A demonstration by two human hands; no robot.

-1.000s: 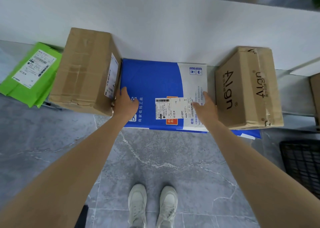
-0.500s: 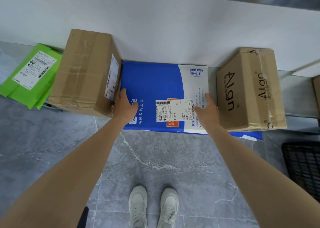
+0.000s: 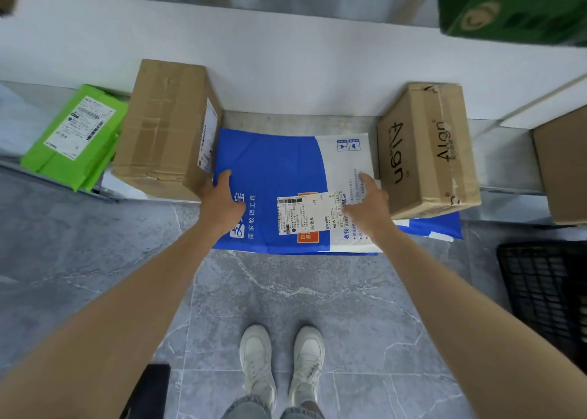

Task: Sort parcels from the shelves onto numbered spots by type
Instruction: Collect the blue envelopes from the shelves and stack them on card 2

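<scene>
A flat blue and white parcel (image 3: 279, 170) with a white shipping label lies on the low shelf (image 3: 298, 121), its front edge hanging over the floor. My left hand (image 3: 222, 201) grips its left edge, thumb on top. My right hand (image 3: 368, 205) grips the white right side, thumb on top. A plain cardboard box (image 3: 168, 129) stands against the parcel's left side. On the right, a cardboard box printed "Align" (image 3: 425, 151) rests on a second blue parcel (image 3: 438, 228) that shows beneath.
A green mailer bag (image 3: 76, 135) lies at the shelf's left end. Another cardboard box (image 3: 562, 164) stands far right, with a black crate (image 3: 546, 291) on the floor below it. A green carton (image 3: 514, 5) sits on the upper shelf. My shoes stand on the grey tiles.
Both hands have drawn the blue parcel toward me; bare shelf now shows behind it, and its front overhangs further. The boxes on either side have stayed put.
</scene>
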